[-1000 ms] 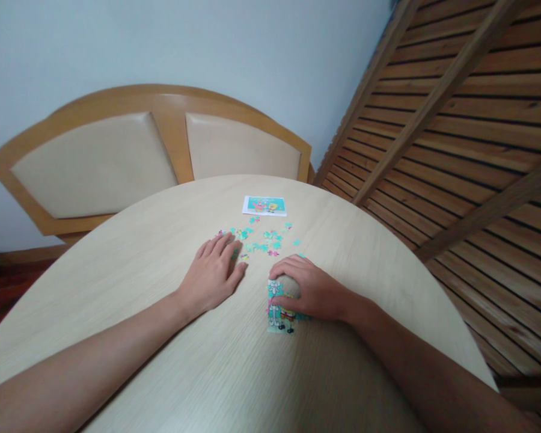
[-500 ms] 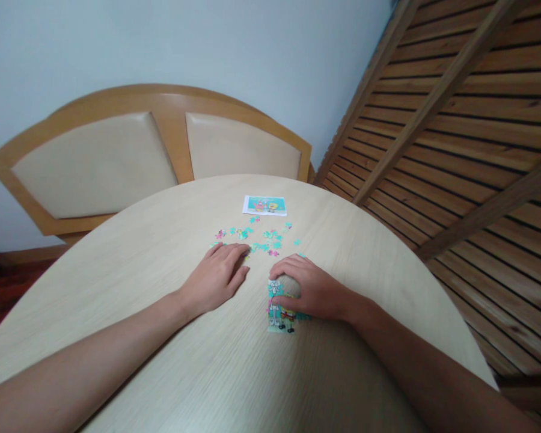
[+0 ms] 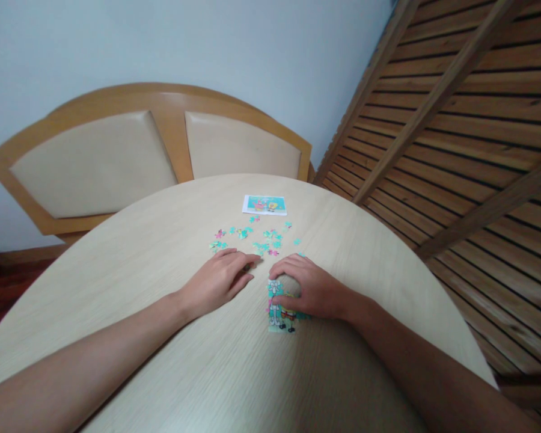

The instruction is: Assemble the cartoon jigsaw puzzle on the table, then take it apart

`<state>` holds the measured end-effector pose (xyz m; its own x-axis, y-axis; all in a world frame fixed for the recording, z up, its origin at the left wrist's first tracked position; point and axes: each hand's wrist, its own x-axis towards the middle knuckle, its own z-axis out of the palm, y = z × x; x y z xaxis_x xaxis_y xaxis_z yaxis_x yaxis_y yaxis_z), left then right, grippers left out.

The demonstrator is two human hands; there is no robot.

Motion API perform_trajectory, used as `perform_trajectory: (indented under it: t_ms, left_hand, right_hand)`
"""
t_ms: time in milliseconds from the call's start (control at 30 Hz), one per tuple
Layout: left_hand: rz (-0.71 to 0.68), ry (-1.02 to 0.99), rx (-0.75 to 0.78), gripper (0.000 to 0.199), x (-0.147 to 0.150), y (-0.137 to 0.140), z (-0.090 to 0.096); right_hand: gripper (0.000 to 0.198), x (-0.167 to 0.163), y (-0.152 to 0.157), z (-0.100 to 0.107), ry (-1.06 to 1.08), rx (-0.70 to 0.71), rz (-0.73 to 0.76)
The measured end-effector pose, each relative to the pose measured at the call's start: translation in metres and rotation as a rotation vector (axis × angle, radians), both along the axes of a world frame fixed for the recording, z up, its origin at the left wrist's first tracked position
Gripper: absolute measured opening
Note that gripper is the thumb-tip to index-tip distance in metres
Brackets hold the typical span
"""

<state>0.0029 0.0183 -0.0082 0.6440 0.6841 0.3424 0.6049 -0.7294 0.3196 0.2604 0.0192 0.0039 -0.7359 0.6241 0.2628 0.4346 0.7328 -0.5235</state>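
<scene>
A joined section of a jigsaw puzzle (image 3: 275, 313), with cartoon figures on teal, lies flat on the table in front of me. My right hand (image 3: 315, 287) rests at its upper right, thumb on the puzzle and fingers curved apart, covering part of it. Left of that, my left hand (image 3: 223, 276) is low over the table, index finger stretched to the near edge of the loose puzzle pieces (image 3: 273, 236). Its thumb stands apart from the fingers. Something small and dark greenish shows under those fingers, too unclear to name.
A printed picture card (image 3: 265, 205) with cartoon figures lies beyond the loose pieces. The round wooden table (image 3: 153, 367) fills the foreground. A padded chair back (image 3: 94, 162) stands behind it by the wall, and a slatted wooden panel (image 3: 455, 138) rises at the right.
My left hand has shifted slightly right and nearer to me, its index finger now extended. Teal pieces at the left, partly covered before, show again. The right hand stays on the puzzle.
</scene>
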Motion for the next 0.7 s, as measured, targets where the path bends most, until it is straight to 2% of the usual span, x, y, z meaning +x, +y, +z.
perform_trajectory:
  t_ms: [133, 267, 700]
  left_hand:
    - [-0.020, -0.028, -0.006, 0.031, 0.0003, -0.0011, -0.0002]
    - [0.017, -0.045, 0.009, 0.031, -0.0003, -0.0015, -0.0018]
    - [0.014, -0.103, -0.074, 0.029, -0.0019, 0.0003, -0.0026]
  right_hand:
    - [0.035, 0.0000, 0.0006, -0.0007, 0.008, 0.005, 0.004]
    - [0.035, 0.0001, 0.0005, -0.0012, 0.004, 0.004, 0.001]
    - [0.034, 0.0010, 0.0003, -0.0012, 0.005, 0.002, 0.012]
